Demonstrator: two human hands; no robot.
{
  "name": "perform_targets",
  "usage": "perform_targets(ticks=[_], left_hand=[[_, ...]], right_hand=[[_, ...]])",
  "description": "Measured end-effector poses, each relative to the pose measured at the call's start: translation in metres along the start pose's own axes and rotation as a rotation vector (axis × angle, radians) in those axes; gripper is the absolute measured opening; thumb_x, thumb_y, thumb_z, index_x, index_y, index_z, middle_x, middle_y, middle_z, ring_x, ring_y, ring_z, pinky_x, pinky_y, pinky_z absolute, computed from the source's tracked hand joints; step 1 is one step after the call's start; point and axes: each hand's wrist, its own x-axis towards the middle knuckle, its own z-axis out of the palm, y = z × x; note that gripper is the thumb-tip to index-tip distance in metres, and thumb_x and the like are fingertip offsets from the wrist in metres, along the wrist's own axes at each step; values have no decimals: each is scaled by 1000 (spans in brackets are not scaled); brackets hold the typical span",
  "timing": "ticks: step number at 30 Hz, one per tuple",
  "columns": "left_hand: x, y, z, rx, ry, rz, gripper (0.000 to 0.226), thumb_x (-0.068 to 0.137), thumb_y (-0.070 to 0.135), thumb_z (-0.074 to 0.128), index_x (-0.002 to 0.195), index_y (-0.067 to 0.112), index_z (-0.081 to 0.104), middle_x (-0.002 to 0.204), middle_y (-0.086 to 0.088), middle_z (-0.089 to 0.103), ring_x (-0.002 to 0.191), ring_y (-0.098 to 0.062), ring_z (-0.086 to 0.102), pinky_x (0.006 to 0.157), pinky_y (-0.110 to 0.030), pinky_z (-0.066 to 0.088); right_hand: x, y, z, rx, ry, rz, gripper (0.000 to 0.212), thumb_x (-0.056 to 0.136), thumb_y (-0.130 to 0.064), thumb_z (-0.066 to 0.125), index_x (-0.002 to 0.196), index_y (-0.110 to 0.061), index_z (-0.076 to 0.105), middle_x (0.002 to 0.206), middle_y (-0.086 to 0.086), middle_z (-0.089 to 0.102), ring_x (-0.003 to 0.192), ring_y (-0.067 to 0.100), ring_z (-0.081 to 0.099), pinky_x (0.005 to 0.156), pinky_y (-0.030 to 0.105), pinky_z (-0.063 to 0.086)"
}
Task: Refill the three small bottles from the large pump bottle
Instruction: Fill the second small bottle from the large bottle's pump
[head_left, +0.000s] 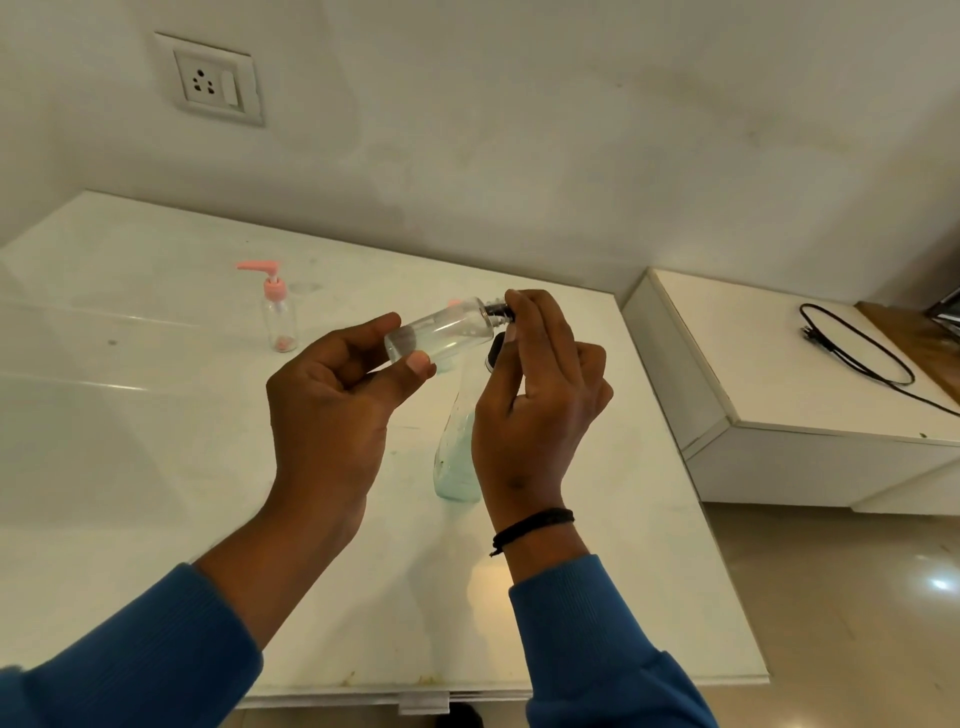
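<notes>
Left hand (337, 384): pinches base of clear small bottle (444, 327), held tilted above white table (156, 467). Right hand (535, 384): fingertips grip its dark cap (500, 310). Large bottle (457, 452): upright on table, directly behind right hand. Pink-pump bottle (279, 312): upright, far left.

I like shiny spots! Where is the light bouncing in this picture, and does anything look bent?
Head view: glare shines on the floor at right and streaks the white table; the wide lens curves the table's edges; the clear small bottle looks slightly soft.
</notes>
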Motion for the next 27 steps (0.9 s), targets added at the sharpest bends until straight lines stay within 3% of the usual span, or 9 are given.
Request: perform_targets(ticks=[2,8,14,21,27], left_hand=[[1,-1,-2,7,-1,-5,44,75,19,81,118,15,72,110,-1,76,102,-28,73,95,-49,56],[2,2,-2,-1,-11,-5,61,60,37,82,117,16,73,110,-1,76,102,-29,73,95,-48,56],[1,1,-2,79,11,-2,45,75,18,84,118,19,73,109,5,76,101,-20,73,92,-46,59],[0,2,-2,37,9,-12,53,66,28,82,117,17,72,110,1,76,101,-26,73,93,-48,58],[1,-2,-3,39,5,-29,44,73,16,84,116,18,72,109,1,76,102,-26,73,95,-48,57]], right_hand=[[-2,1,1,10,-11,7,28,101,-18,54,122,-16,71,129,-7,68,88,16,51,79,32,35],[5,-2,-2,-14,-10,-9,29,99,-17,54,121,-16,72,126,-6,70,90,13,50,78,31,34],[-3,1,1,3,-19,-8,28,101,-19,53,122,-15,71,128,-5,68,88,15,51,78,30,34],[5,-4,-2,-2,-15,-2,29,99,-18,52,120,-16,73,126,-7,70,89,15,51,78,28,31],[-3,2,1,19,-16,7,28,101,-18,54,122,-16,71,129,-6,68,89,16,52,77,32,35]])
